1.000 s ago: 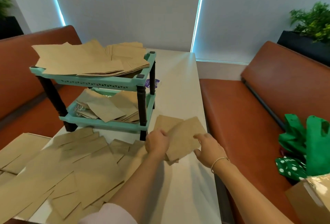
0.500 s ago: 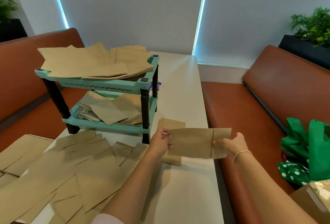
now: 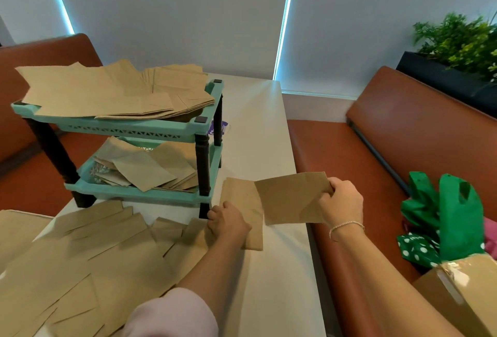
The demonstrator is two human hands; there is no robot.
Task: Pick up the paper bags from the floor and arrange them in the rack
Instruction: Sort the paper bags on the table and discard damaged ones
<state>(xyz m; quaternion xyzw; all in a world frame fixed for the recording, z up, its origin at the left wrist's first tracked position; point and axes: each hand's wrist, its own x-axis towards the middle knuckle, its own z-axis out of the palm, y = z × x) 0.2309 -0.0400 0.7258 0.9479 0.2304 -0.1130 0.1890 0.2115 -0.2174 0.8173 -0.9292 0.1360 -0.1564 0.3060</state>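
While the right hand (image 3: 340, 202) pinches one flat paper bag (image 3: 291, 198) by its right end and holds it above the table (image 3: 269, 127), the long axis of this bag runs from left to right, almost parallel to the front edge of the rack (image 3: 139, 132). The rack stands to the left and a little farther away, so I judge the bag must travel leftward to reach a shelf. The left hand (image 3: 227, 225) is nearer to the rack; it rests, fingers curled down, on a second bag (image 3: 243, 202) that lies flat on the table just beside the rack's front right leg. This second bag points away from the person. Many more bags (image 3: 88, 253) lie spread on the table at the left.
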